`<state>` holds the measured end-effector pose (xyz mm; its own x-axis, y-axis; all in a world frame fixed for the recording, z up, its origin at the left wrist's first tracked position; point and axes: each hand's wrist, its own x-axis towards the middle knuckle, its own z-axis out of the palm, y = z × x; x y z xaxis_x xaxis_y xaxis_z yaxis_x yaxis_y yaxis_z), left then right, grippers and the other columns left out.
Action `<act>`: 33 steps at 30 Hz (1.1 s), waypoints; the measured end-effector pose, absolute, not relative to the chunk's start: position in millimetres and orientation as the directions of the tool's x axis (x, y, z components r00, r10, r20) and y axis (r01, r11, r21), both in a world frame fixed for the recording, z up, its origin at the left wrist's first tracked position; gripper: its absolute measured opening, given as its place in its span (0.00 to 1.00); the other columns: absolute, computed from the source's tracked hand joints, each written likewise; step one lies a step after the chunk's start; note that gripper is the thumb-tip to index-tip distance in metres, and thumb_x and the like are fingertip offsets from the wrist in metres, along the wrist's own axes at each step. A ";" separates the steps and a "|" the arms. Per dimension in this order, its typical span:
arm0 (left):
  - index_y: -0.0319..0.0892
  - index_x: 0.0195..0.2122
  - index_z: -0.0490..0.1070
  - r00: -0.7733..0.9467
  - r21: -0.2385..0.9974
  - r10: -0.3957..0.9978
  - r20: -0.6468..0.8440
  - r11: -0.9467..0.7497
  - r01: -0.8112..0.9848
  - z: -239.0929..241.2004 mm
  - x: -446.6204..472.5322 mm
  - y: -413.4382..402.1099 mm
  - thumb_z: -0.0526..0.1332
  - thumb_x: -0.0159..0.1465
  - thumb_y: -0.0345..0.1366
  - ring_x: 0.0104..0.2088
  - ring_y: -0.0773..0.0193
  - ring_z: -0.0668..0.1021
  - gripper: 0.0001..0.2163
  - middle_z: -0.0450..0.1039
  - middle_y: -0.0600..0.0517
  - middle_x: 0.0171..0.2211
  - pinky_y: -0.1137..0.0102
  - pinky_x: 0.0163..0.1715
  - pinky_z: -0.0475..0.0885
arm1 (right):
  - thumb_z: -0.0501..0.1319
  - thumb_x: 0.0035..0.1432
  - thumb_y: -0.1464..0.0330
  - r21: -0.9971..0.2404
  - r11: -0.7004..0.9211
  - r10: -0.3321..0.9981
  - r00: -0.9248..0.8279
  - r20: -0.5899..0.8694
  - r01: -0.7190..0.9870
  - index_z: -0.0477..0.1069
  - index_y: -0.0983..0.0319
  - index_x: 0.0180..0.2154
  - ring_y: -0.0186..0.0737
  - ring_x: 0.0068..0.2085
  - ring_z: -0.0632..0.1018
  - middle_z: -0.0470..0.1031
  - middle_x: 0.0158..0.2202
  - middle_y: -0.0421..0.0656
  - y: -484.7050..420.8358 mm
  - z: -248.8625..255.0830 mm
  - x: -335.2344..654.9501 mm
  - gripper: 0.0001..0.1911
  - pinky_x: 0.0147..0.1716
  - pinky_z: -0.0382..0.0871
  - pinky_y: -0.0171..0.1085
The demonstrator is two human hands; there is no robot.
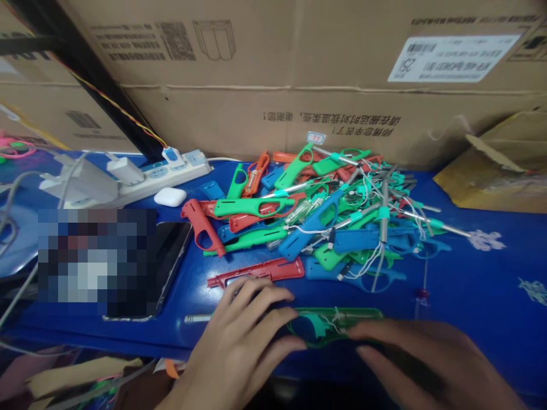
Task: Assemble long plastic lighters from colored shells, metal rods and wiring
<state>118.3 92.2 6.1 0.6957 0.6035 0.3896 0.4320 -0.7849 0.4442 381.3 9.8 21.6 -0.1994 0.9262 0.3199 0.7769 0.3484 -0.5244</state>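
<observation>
Near the table's front edge lies a green lighter casing (361,312), one half of a long-necked gas lighter, its inside facing up. A metal tube (196,318) sticks out at its left end. Inside it are a teal trigger (314,325) and a thin white wire (336,322). My left hand (250,330) lies over the left part of the casing, with fingers curled and the thumb at its near edge. My right hand (431,356) grips the casing's right part between thumb and index finger, close to the wire. What lies under the fingertips is hidden.
Behind my hands is a pile of red, green and blue lighter casings (256,208) with wired metal tubes. A red casing half (277,270) lies just beyond my left hand. Left are a phone (173,245), an earbud case (170,197) and a power strip (194,165). Cardboard boxes (213,114) stand behind.
</observation>
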 end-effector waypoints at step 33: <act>0.45 0.47 0.76 0.703 0.328 0.580 0.412 -0.814 0.479 4.9 120.6 92.1 0.61 0.72 0.42 0.48 0.54 0.75 0.09 0.79 0.51 0.49 0.58 0.51 0.65 | 0.59 0.55 0.74 -0.025 0.571 0.807 -0.554 0.205 0.821 0.77 0.62 0.44 0.40 0.17 0.73 0.75 0.19 0.37 45.3 34.7 341.0 0.16 0.23 0.43 0.42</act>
<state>120.6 92.1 4.9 0.7030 0.5798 0.4119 0.4793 -0.8141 0.3280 341.0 45.3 34.7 -0.5544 0.8066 0.2050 0.8209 0.5706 -0.0253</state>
